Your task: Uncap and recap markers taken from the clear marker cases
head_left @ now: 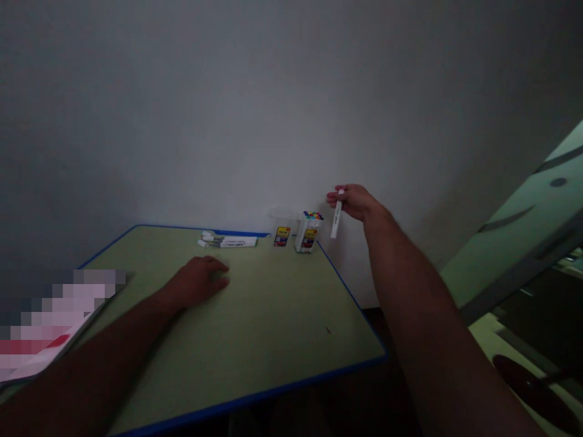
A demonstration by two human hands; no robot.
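My right hand [353, 200] is raised past the table's right edge, its fingers closed on a white marker [336, 220] that hangs nearly upright. Just left of it stands a clear case of markers [307, 233] with many-coloured ends at the top. Beside that case is a second clear case [281, 233] with a yellow and dark label; I cannot make out anything inside it. My left hand [200, 282] rests on the tabletop with its fingers apart and nothing in them. Beyond its fingertips lie several white markers [238, 241], some with their caps end [207, 237] to the left.
The pale green table [273, 340] has a blue edge and meets a grey wall [255, 121]. A blurred-out pink and white sheet [68, 328] lies at the left. A small dark mark [328, 330] shows near the right front. A green-white panel [523, 206] leans in at the right.
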